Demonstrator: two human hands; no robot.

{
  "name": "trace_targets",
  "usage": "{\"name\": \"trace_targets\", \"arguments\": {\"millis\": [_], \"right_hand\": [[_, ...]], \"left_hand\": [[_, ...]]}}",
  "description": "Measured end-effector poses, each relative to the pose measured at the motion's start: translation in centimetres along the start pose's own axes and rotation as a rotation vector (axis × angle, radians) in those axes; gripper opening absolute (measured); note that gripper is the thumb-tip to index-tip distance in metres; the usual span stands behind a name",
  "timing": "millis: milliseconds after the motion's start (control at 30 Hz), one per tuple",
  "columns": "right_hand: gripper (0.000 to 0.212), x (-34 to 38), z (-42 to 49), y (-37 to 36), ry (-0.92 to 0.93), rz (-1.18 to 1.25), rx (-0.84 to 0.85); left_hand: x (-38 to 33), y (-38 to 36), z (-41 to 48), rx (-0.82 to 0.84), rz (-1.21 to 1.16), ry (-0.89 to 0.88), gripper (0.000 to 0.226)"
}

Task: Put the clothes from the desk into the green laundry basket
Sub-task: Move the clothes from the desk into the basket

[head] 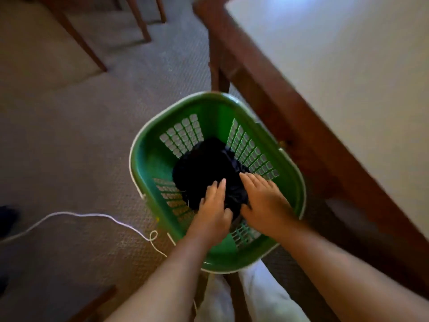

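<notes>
Two hands, one dark garment, one basket

One green basket point(148, 163) stands on the carpet point(69, 135), just beside the wooden left edge of the one desk point(348, 77) and near its corner leg. One dark garment point(204, 163) lies bunched in the middle of the basket's bottom, reaching toward its near wall. Both forearms reach down into the basket side by side. The left hand point(214, 205) lies flat on the garment's near part, fingers straight and together, gripping nothing. The right hand point(262, 201) rests at the garment's right edge, fingers straight and slightly spread, thumb against the cloth. One white cord point(81, 214) trails over the carpet to the basket's left. Three chair legs point(140, 24) stand beyond.
</notes>
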State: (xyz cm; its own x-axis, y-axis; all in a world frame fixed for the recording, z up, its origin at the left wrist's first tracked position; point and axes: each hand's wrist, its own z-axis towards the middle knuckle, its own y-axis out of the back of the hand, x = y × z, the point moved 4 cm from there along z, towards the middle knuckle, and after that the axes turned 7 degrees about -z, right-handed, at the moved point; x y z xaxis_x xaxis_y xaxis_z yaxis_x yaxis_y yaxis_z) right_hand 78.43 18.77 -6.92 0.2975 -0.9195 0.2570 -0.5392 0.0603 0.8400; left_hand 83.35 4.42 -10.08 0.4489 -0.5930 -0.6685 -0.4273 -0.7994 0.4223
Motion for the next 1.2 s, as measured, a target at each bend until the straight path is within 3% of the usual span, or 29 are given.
{"name": "trace_targets", "arguments": {"millis": [133,233,433,633,800,1200], "right_hand": [[0.067,1.4,-6.5,8.0,-0.026,0.189,-0.177],[0.067,1.8,-11.9,13.4,-0.07,0.155,-0.36],[0.066,0.2,-20.7,19.6,-0.222,0.171,-0.571],[0.064,-4.7,-28.8,20.3,-0.46,0.254,-0.733],[0.063,-10.2,-35.1,20.7,-0.631,0.308,-0.855],[0.065,-25.2,-45.5,24.8,-0.773,0.378,-0.992]], "left_hand": [[-6.5,4.3,-4.0,-0.021,0.049,-0.139,0.073],[-12.3,6.4,-7.1,-0.028,0.111,-0.281,0.072],[-24.0,5.7,-12.2,0.069,0.211,-0.592,0.072],[-33.4,0.3,-14.3,0.206,0.364,-0.774,0.079],[-41.0,-6.1,-15.7,0.269,0.399,-0.908,0.068],[-54.6,-19.7,-15.0,0.365,0.451,-0.994,0.072]]}}
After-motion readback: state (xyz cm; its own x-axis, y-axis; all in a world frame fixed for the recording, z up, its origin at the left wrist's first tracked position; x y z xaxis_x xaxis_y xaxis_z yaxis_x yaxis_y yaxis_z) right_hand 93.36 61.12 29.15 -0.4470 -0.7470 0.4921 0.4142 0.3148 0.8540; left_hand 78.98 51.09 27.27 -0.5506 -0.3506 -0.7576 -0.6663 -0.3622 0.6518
